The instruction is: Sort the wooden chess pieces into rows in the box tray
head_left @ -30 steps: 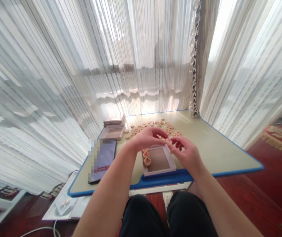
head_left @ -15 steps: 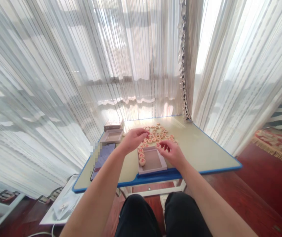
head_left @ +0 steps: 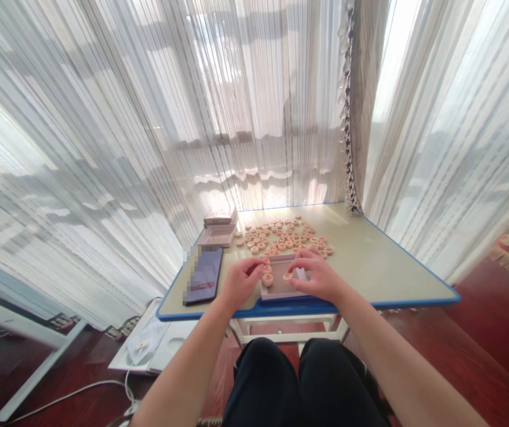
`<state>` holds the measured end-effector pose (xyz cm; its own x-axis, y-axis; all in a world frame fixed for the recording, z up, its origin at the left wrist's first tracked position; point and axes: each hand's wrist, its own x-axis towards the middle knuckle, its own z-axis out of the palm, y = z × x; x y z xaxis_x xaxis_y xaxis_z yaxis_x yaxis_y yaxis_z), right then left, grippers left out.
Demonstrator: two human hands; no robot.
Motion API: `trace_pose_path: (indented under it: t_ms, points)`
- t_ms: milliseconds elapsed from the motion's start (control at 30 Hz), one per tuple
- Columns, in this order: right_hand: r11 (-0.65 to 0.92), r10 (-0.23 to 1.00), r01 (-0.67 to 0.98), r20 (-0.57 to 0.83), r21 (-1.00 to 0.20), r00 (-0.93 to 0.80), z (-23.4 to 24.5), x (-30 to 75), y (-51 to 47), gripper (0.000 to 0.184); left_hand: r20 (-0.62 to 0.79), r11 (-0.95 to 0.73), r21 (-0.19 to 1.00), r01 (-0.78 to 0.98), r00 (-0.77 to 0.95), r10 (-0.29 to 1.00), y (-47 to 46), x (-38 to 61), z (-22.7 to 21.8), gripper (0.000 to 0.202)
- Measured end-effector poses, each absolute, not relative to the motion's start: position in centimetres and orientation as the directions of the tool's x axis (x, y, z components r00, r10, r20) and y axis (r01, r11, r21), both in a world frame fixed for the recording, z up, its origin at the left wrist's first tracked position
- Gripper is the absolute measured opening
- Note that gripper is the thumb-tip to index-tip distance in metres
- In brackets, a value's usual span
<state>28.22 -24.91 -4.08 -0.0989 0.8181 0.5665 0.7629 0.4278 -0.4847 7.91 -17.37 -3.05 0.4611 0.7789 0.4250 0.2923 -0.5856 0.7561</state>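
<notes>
A shallow pale box [head_left: 276, 292] sits at the near edge of the blue-rimmed table [head_left: 370, 267], with a few round wooden chess pieces [head_left: 267, 279] lined along its left side. My left hand [head_left: 241, 282] rests at the box's left wall, fingers curled and pinching a piece at that row. My right hand [head_left: 317, 276] hovers over the box's right half, fingers curled, with a piece [head_left: 287, 276] at its fingertips. Several more loose pieces [head_left: 281, 237] lie scattered on the table beyond the box.
A dark phone [head_left: 204, 282] lies left of the box. Another open box [head_left: 216, 236] and a stacked lid [head_left: 220, 216] sit at the table's far left. Sheer curtains hang close behind and beside the table. White objects and a cable lie on the red floor at left.
Both hands came back from the scattered pieces to the near box, each bringing a piece. The camera view shifted slightly.
</notes>
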Motion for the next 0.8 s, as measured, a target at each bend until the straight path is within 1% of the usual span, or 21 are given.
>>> trace_pose_path:
  t_ms: [67,133,233,300,400,533,667,800]
  points:
    - [0.42,0.814,0.758,0.576,-0.498,-0.072,-4.1,28.3,-25.0,0.008,0.4,-0.573,0.762,0.301,0.477,0.783,-17.6,7.6,-3.3,0.02]
    - [0.419,0.802,0.77,0.594,-0.482,-0.065,-4.0,28.2,-25.3,0.009,0.366,-0.564,0.763,0.316,0.508,0.78,-17.6,7.3,-3.5,0.02]
    - [0.437,0.762,0.81,0.639,-0.392,-0.102,-4.1,27.5,-25.7,0.011,0.323,-0.569,0.744,0.351,0.556,0.766,-17.4,7.0,-3.8,0.019]
    - [0.46,0.731,0.826,0.667,-0.326,-0.144,-4.2,26.9,-25.9,0.011,0.331,-0.573,0.737,0.358,0.548,0.768,-17.2,6.9,-4.1,0.02]
    - [0.486,0.715,0.827,0.672,-0.282,-0.192,-4.4,26.5,-26.0,0.011,0.327,-0.552,0.763,0.337,0.535,0.779,-16.8,7.0,-4.6,0.025]
    - [0.486,0.746,0.823,0.63,-0.295,-0.215,-4.5,26.5,-25.8,0.012,0.276,-0.514,0.801,0.308,0.572,0.772,-16.5,7.1,-4.9,0.026]
    - [0.455,0.796,0.824,0.569,-0.338,-0.206,-4.4,26.7,-25.5,0.015,0.278,-0.485,0.825,0.292,0.537,0.796,-16.3,7.3,-4.8,0.026]
    - [0.44,0.796,0.818,0.583,-0.371,-0.164,-4.6,26.8,-25.4,0.014,0.278,-0.486,0.814,0.32,0.52,0.807,-16.5,7.4,-4.7,0.026]
